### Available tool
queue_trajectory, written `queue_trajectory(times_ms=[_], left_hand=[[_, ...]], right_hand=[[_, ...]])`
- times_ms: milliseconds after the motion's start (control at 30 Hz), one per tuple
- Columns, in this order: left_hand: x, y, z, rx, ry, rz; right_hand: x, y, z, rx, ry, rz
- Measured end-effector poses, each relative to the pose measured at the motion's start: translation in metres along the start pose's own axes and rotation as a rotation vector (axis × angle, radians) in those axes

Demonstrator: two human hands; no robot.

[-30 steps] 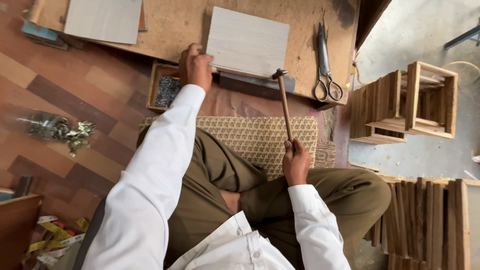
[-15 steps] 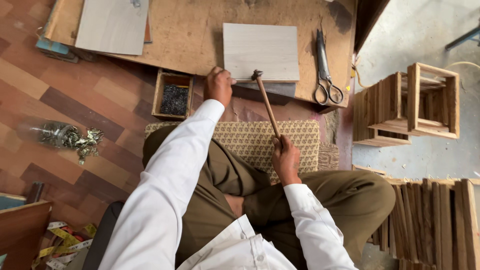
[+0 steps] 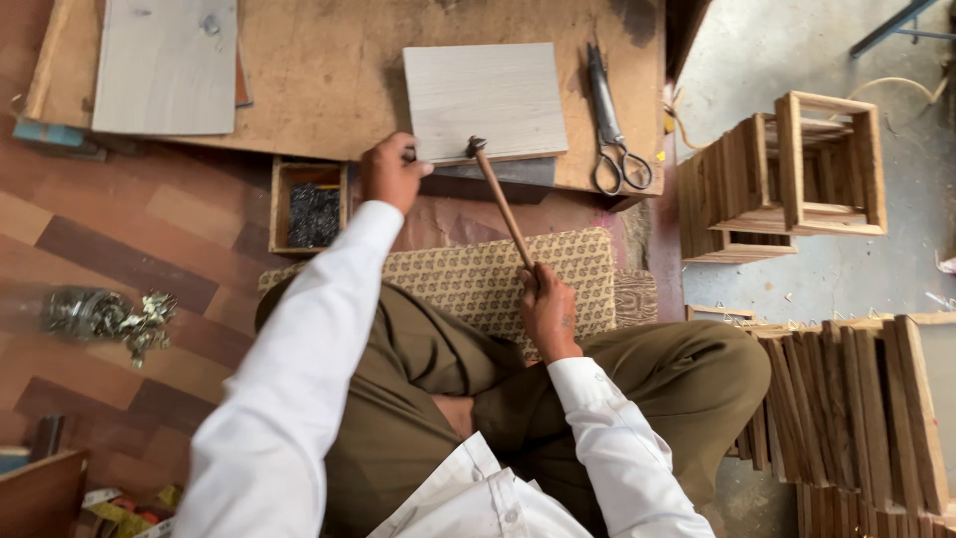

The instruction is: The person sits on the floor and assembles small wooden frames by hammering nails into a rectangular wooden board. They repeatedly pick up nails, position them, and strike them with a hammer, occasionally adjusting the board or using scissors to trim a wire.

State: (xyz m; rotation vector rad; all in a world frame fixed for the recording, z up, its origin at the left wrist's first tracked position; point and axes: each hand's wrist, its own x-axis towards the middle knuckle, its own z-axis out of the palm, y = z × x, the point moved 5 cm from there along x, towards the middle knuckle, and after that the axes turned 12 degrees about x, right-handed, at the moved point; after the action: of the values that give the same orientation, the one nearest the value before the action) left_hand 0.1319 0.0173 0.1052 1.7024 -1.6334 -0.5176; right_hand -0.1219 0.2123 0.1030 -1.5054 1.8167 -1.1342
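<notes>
Plywood bench (image 3: pixel 329 90): L hand (image 3: pixel 390 171) fingertips on grey panel (image 3: pixel 485 98), grip unclear; R hand (image 3: pixel 547 307) fist round hammer (image 3: pixel 498 194).

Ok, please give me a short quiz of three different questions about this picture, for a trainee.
1. True or false: the right hand holds a hammer.
2. What does the left hand touch: A) the scissors, B) the grey panel, C) the small tray of nails?
3. Fill in: the hammer head is at the panel's ____ edge.

Key: 1 true; 2 B; 3 near.
</notes>
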Motion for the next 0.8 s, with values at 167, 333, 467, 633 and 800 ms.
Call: queue_trajectory(times_ms=[167,333,467,633,800], left_hand=[[0.005,-0.062,-0.046,0.475,-0.228,-0.077],[-0.015,-0.137,-0.063,0.695,-0.471,-0.09],[-0.024,-0.139,-0.051,0.688,-0.536,0.038],[-0.023,-0.132,-0.06,0.787,-0.53,-0.057],[-0.032,-0.135,-0.069,0.765,-0.585,-0.101]], right_hand=[[0.001,-0.001,-0.003,-0.011,-0.013,0.035],[0.001,0.003,-0.001,-0.006,0.008,0.055],[-0.002,0.007,0.002,0.013,-0.005,0.051],[-0.002,0.007,0.004,-0.007,0.032,0.015],[-0.003,0.003,0.006,0.046,0.016,0.033]])
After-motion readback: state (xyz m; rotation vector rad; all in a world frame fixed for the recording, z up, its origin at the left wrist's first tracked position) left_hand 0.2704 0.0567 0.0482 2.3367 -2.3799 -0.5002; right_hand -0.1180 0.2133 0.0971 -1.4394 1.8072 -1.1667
